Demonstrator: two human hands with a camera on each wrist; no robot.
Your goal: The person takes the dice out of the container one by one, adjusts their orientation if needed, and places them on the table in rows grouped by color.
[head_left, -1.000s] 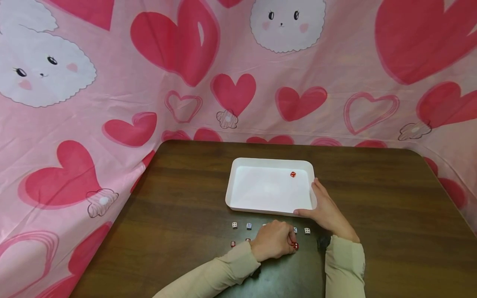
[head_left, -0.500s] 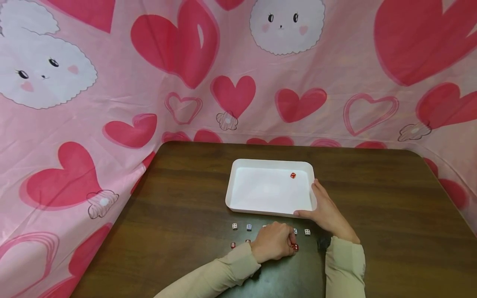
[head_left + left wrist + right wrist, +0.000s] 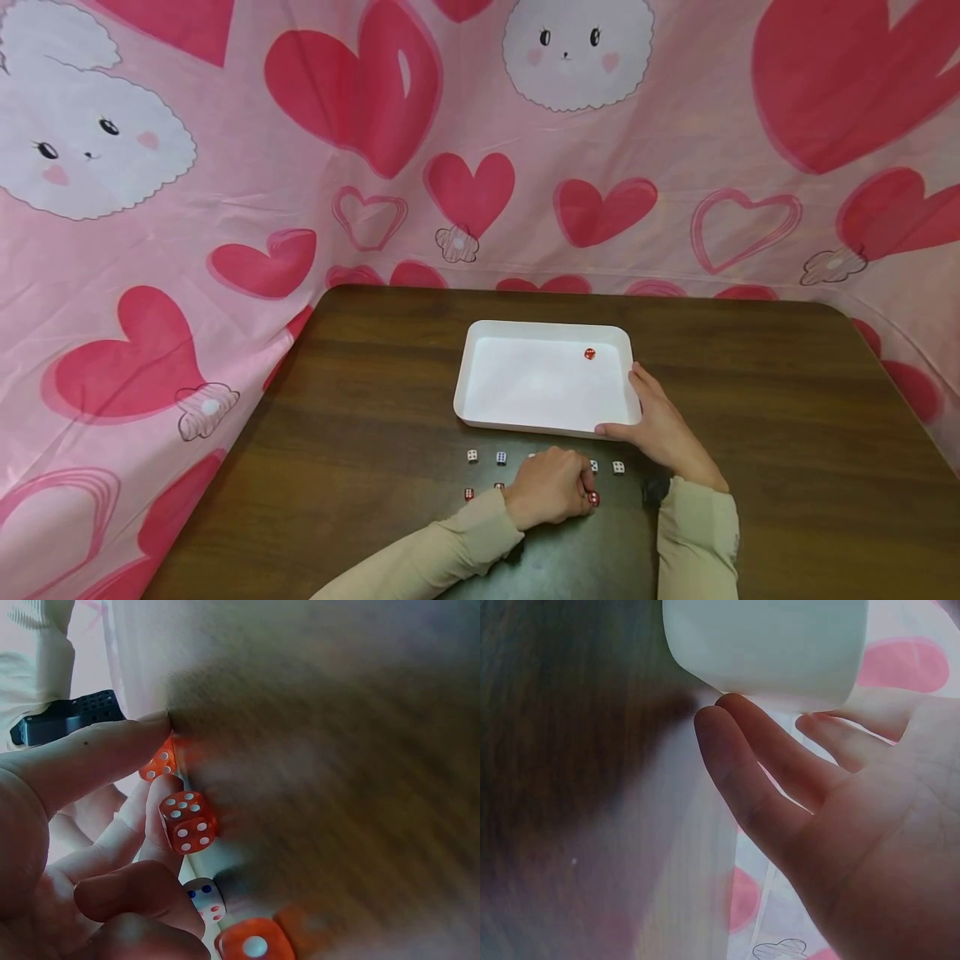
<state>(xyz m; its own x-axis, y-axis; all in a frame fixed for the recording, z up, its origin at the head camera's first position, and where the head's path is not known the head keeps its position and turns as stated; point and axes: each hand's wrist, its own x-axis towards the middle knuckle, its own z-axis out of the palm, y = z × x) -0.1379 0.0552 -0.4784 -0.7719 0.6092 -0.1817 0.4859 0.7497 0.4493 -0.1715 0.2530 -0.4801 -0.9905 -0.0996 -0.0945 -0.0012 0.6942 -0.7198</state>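
My left hand (image 3: 551, 487) reaches low over the table, pinching a red die (image 3: 594, 498) with white pips at its fingertips. In the left wrist view this red die (image 3: 159, 760) shows between two fingertips, and another red die (image 3: 187, 823) stands close beside a finger. Part of the dice rows is hidden under the hand. My right hand (image 3: 663, 425) holds the near right corner of a white tray (image 3: 468, 375), thumb at the front wall and fingers along the right side. Those fingers (image 3: 735, 757) touch the tray wall (image 3: 769, 649) in the right wrist view. One red die (image 3: 590, 354) lies inside the tray.
A row of white dice, among them a left one (image 3: 472, 456) and a right one (image 3: 618, 467), lies before the tray. Nearer is a row with a red die (image 3: 468, 493) at its left end. A pink heart-print cloth (image 3: 487, 275) hangs behind the brown table (image 3: 787, 433).
The red die at my left fingertips has turned slightly. My right hand and the tray's right end have shifted a little to the right. The left hand stays in place.
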